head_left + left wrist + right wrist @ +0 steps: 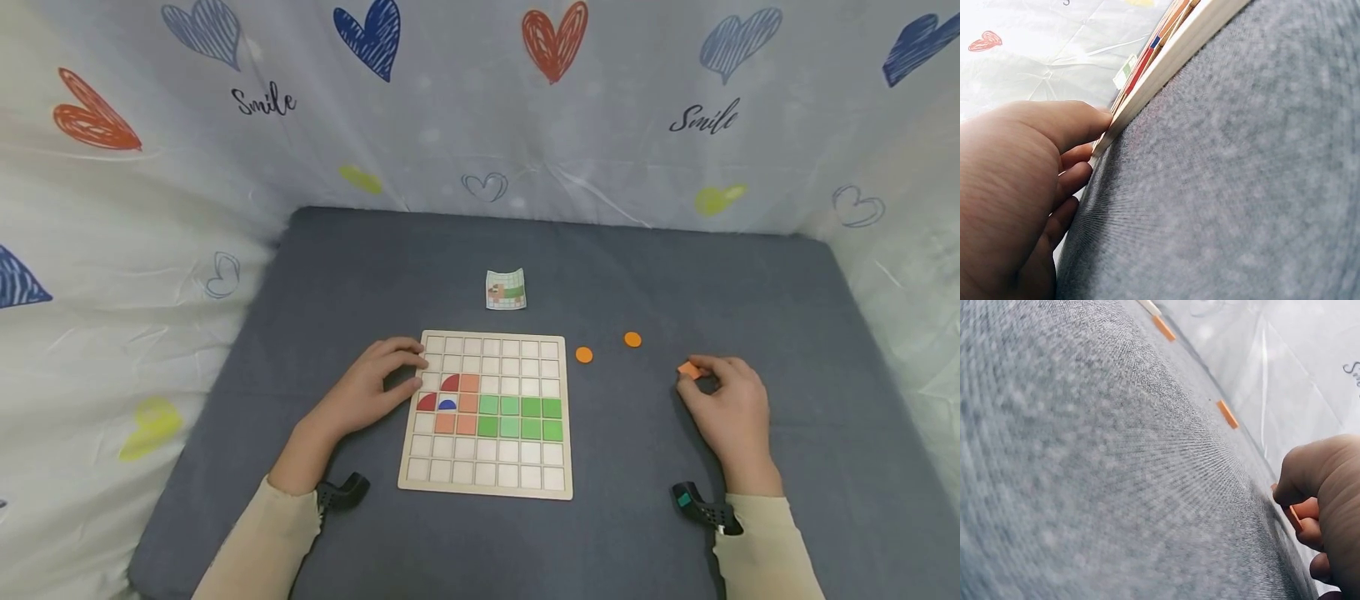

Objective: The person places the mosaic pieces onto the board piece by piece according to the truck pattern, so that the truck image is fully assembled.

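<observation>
A square wooden grid board [486, 487] lies on the table, with green tiles [531, 407], salmon tiles [467, 424], red quarter-round pieces [427, 402] and a blue half-round [447, 405] in its cells. My left hand [375, 379] touches the board's left edge with thumb and fingertips; the left wrist view shows the thumb against the rim. To the right of the board, my right hand [727, 408] pinches an orange tile [689, 370] between thumb and fingers, low over the table. Its outline is partly hidden by the fingers.
Two orange discs [584, 355] [633, 339] lie between the board and my right hand. Behind the board is a small printed card [506, 290] with a grid picture. A grey cloth [637, 533] covers the table, and a heart-patterned curtain [442, 108] surrounds its back and sides.
</observation>
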